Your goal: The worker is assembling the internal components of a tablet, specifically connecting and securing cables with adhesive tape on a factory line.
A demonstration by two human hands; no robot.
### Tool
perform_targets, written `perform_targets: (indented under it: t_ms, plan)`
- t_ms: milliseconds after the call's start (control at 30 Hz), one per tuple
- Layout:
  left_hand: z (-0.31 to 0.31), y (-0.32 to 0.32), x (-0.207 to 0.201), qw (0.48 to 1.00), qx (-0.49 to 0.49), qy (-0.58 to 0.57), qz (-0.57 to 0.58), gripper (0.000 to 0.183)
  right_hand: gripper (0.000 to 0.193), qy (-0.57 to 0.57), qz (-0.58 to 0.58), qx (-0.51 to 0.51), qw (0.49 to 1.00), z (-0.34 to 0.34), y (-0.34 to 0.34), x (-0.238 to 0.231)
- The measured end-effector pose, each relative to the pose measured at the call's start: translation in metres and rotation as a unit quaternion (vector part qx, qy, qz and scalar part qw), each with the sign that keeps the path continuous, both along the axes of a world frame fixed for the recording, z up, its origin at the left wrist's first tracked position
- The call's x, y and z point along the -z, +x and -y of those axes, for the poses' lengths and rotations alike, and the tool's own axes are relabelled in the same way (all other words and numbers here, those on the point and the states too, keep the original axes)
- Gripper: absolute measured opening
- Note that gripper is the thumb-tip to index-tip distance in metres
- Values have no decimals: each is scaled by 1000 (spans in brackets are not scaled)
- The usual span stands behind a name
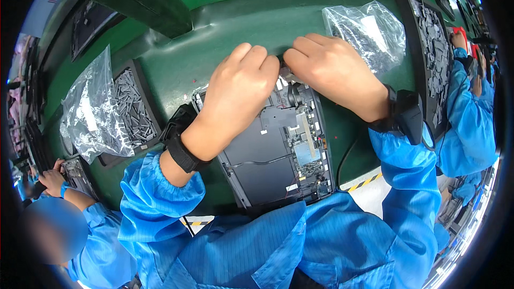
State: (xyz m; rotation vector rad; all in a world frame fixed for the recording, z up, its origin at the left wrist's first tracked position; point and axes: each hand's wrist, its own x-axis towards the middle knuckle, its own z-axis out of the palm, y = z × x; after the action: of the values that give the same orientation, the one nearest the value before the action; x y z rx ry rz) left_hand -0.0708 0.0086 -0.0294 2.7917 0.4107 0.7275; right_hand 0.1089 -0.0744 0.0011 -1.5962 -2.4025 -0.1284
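A small grey part [287, 73] is pinched between the left hand [241, 88] and right hand [334, 72], at the far edge of the opened dark-grey laptop chassis [267, 155]; both hands are clenched equally close.

I see matt dark plastic and bare circuit boards inside the opened laptop base [278, 150] at centre frame, glossy crinkled clear plastic bags [367, 32] upper right, and a smooth, faintly shiny green mat [225, 27].
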Motion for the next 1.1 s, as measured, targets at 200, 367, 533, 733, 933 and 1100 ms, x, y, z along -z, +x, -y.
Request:
perform_targets:
  t_ms: [200, 367, 533, 733, 933, 1100]
  plan:
    - [19, -19, -25, 990, -63, -103, 78, 16, 19, 51, -75, 28, 996, 15, -8, -3]
    - [39, -52, -30, 985, -93, -148, -6, 19, 34, -57, -161, 98, 981, 64, -41, -8]
    - [49, -52, -33, 977, -88, -191, -25, 22, 31, -60, -245, 133, 958, 67, -44, 4]
    - [37, -36, -31, 903, -71, -424, 16, 20, 36, 68, -266, 124, 954, 71, -31, 14]
    - [4, -8, -36, 831, -28, -555, -29, 22, 29, 212, -37, 18, 976, 63, -20, 18]
    - [3, -3, -27, 858, -52, -511, -6, 22, 27, 236, -27, 15, 971, 61, -15, 19]
